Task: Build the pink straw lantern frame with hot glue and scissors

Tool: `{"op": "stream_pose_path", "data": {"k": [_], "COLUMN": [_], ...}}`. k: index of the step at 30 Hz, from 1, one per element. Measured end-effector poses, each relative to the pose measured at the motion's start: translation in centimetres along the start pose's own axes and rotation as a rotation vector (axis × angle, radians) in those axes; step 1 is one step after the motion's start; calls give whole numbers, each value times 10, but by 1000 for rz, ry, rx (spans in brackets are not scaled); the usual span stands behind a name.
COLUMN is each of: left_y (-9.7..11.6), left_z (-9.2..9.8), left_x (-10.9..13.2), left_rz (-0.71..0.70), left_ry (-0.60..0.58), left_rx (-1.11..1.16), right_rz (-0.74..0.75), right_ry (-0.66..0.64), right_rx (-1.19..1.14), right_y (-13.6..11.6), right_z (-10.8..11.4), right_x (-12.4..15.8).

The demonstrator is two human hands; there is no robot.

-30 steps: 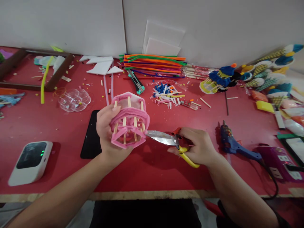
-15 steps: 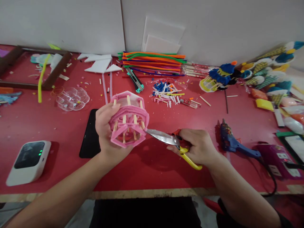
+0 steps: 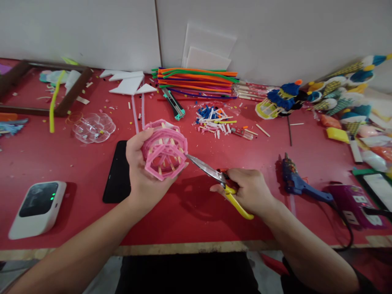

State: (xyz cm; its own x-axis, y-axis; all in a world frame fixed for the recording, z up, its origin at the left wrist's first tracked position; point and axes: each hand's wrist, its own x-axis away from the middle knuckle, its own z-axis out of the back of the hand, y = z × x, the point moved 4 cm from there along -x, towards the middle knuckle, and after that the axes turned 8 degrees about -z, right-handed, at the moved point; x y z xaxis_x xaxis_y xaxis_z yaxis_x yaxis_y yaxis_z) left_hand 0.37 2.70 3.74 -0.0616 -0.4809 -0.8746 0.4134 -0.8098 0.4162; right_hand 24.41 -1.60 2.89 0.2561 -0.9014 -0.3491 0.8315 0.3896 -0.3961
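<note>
My left hand (image 3: 142,171) is closed around a small pink carousel-like frame (image 3: 167,143), built from pink fuzzy strips and short wooden sticks. The frame is held in the air, tilted so that one open polygon end faces me. In my right hand (image 3: 249,190) is a pair of scissors (image 3: 211,169) with yellow and red handles. Its blade tips touch, or nearly touch, the right edge of the frame; whether they grip a strip I cannot tell. My left fingers are partly hidden behind the frame.
A black phone (image 3: 116,175) lies beside my left wrist, with a white device (image 3: 38,210) farther left. A blue glue gun (image 3: 298,181) rests at right. Behind are a utility knife (image 3: 173,104), cut scraps (image 3: 214,118), pipe cleaners (image 3: 196,83) and a blue-topped model (image 3: 281,100).
The pink frame has moved slightly up and tipped its open end more toward me. The scissors have shifted up and left with it, their tips staying at its right edge.
</note>
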Motion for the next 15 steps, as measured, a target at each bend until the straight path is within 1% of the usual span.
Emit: {"op": "stream_pose_path", "data": {"k": [4,9,11,13,15], "left_y": [3,3,-1,-6,-12], "left_z": [2,2,2,2,0], "left_x": [-2,-2,1,5,10], "left_rz": [106,154,194,267,376], "left_ry": [-42,-38,-27,-15,-14], "left_rx": [28,64,71,100,177], "right_rz": [-25,-64,-108,-175,-250], "right_ry": [-4,39,63,85,103], "right_rx": [-7,-21,-24,-45,-87], "right_y": [2,7,11,14,18], "right_z": [-3,-2,0,3,5], "right_x": [0,-4,-7,-10,-11]}}
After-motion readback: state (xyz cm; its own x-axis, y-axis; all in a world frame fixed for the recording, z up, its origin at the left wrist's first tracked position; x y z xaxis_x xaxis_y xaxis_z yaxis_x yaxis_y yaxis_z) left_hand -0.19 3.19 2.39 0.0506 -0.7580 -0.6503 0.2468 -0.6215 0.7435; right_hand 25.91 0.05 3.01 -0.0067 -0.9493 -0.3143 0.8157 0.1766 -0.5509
